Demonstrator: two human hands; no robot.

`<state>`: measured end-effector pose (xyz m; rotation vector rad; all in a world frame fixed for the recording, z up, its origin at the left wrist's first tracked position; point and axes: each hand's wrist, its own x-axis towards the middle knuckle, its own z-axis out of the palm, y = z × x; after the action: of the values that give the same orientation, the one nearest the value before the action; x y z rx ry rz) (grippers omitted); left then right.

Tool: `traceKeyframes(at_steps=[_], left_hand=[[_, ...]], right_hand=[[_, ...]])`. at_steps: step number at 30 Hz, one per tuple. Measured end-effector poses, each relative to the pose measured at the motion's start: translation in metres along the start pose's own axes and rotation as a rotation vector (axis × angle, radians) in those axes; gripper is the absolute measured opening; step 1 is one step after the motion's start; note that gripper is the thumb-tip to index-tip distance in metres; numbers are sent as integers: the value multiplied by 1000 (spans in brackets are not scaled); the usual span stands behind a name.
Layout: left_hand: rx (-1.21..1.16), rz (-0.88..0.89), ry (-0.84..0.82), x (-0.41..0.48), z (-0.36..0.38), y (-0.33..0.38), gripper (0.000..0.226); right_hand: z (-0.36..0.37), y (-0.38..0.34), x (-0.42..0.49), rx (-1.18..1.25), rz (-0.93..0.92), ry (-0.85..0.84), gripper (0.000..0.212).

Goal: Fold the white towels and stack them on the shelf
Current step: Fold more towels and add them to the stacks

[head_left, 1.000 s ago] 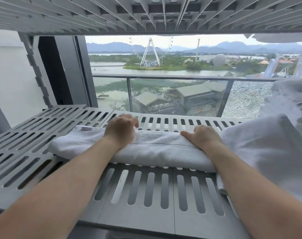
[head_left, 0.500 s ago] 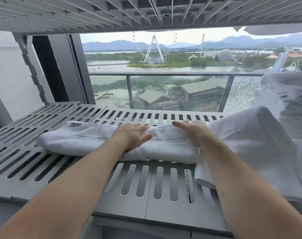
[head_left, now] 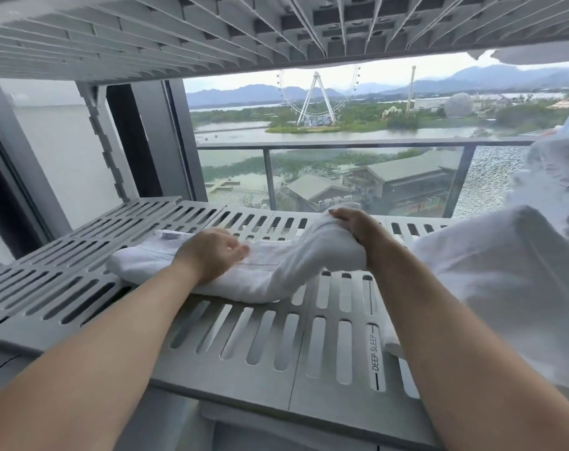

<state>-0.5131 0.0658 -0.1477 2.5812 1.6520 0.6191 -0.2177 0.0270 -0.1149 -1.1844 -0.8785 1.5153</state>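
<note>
A long folded white towel (head_left: pixel 244 281) lies across the grey slatted shelf (head_left: pixel 263 346). My left hand (head_left: pixel 211 255) rests flat on its middle, fingers spread, pressing it down. My right hand (head_left: pixel 351 229) grips the towel's right end and holds it lifted off the shelf, bent up and over toward the left. A stack of folded white towels (head_left: pixel 504 288) sits on the shelf at the right, touching my right forearm.
Another slatted shelf (head_left: pixel 211 30) hangs close overhead. Behind the shelf is a window with a glass balcony railing (head_left: pixel 341 148). A dark window frame (head_left: pixel 153 141) and the shelf's upright stand at the left. More white cloth (head_left: pixel 556 177) is piled at the far right.
My right hand has closed on the towel's right end and raised it off the shelf, bending it leftward. My left hand stays pressed on the middle.
</note>
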Motion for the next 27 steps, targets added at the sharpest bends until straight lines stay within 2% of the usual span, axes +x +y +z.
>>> traceKeyframes(at_steps=[3,5,7,10,12,15,19,22,25,27], left_hand=[[41,-12,-159,-2,12,-2,30],[51,14,-174,1,13,-6,31],[19,20,-121,6,-2,-22,26],[112,-126,-25,8,-30,-81,28],[114,-258,-96,5,-40,-124,36],[-373,-310,-239,5,-34,-158,42],[-991,-455,-285,9,-35,-169,61],[-1224,-496,-282,9,-45,-177,71],[-1462,-512,-282,9,-48,-182,69],[-1540,-521,-290,7,-52,-186,77]], right_hand=[[33,-8,6,106,-65,-74,25],[65,-12,11,139,-90,-109,20],[99,-13,22,118,-96,-104,13],[151,-12,40,-28,-98,-18,9],[185,-9,52,-196,-116,95,10],[231,-1,71,-461,-149,203,20],[281,13,93,-777,-154,296,14],[311,25,104,-876,-95,300,15],[334,38,112,-810,-49,316,14],[343,45,113,-777,-92,352,15]])
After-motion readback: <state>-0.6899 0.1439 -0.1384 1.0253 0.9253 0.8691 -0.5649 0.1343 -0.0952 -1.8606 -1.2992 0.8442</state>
